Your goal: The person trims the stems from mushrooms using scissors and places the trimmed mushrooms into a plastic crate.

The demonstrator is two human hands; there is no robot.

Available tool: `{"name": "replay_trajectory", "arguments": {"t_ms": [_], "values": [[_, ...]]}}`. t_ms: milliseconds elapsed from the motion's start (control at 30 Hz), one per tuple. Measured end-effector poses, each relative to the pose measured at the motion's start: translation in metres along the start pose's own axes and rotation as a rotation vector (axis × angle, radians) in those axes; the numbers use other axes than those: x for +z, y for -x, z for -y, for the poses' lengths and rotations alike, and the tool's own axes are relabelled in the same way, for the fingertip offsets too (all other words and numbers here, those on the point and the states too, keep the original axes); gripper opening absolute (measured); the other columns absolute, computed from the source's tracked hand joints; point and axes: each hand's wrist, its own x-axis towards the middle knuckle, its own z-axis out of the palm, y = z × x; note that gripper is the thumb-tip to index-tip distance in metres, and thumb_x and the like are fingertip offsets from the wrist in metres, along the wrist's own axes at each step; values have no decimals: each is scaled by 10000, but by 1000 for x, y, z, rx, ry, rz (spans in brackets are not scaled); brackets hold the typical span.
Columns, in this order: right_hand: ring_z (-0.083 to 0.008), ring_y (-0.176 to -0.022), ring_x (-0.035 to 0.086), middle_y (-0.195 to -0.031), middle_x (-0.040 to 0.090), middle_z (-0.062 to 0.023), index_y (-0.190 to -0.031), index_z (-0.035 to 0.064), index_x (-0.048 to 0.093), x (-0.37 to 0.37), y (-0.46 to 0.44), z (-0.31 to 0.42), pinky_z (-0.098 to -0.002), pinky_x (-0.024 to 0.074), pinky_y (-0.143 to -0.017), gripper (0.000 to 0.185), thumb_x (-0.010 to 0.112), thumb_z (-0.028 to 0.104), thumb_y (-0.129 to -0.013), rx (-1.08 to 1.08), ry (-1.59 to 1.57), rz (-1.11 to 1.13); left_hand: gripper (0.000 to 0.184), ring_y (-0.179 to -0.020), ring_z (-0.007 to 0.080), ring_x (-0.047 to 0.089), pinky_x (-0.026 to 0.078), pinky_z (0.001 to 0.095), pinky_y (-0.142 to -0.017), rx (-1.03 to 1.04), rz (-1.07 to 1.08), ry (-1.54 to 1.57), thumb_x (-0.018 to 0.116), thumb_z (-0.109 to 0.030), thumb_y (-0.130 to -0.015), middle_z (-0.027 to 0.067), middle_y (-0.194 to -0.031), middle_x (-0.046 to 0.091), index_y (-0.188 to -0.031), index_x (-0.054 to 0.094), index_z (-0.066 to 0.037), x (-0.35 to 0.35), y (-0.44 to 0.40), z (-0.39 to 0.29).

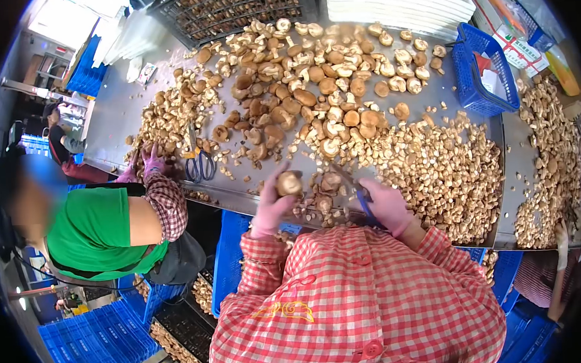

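In a pink glove, my left hand [275, 202] is closed around a shiitake mushroom [289, 183], held over the front edge of the metal table [238, 184]. My right hand [385, 206], gloved in pink too, grips scissors [365, 200] with blue handles; their blades point up and left, slightly blurred. Between the hands lie a few mushrooms [327, 189] at the table edge. Beyond them spreads a large heap of whole shiitake mushrooms [325, 87]. Small cut stems [438, 174] are piled to the right of my right hand.
A co-worker in a green top [95, 224] reaches onto the table at left, beside another pair of scissors [199, 163]. A blue basket [490, 99] stands at right, a black crate [236, 17] at the back. Blue crates [102, 342] stand below, left. Another person's arm [561, 266] shows at far right.
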Motion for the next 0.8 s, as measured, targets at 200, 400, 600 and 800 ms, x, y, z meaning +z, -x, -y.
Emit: {"name": "replay_trajectory", "arguments": {"t_ms": [200,400,600,800], "values": [[-366,-850,670,-914,664,-216,-1109,90,603,-27,-23,-2,-443,517,-746,640,672,616,-751,115,294,14,534,-1061,348,630,556,262,-589,163,24,483,586,-206,-889,209,-1264,541,-1354,427,2,-24,12,-7],[-364,-764,665,-824,672,-179,-967,66,606,-19,-52,12,-420,516,-687,550,678,577,-774,102,283,77,289,-895,162,635,493,256,-812,-192,-207,-209,524,-160,-951,119,-1069,658,-1166,603,16,-7,-23,20],[-359,-880,660,-980,672,-167,-1161,125,615,-19,-31,15,-415,516,-764,605,697,569,-759,114,238,107,503,-1033,154,582,459,279,-903,-151,-98,-362,657,-253,-903,79,-1121,644,-1297,523,29,14,-46,24],[-337,-818,658,-891,670,-117,-1116,143,600,-18,-16,15,-400,515,-715,543,700,554,-776,-1,-8,177,439,-1061,118,550,425,275,-950,-163,162,-189,632,-154,-909,24,-1162,624,-1310,536,-3,7,-54,30]]}}
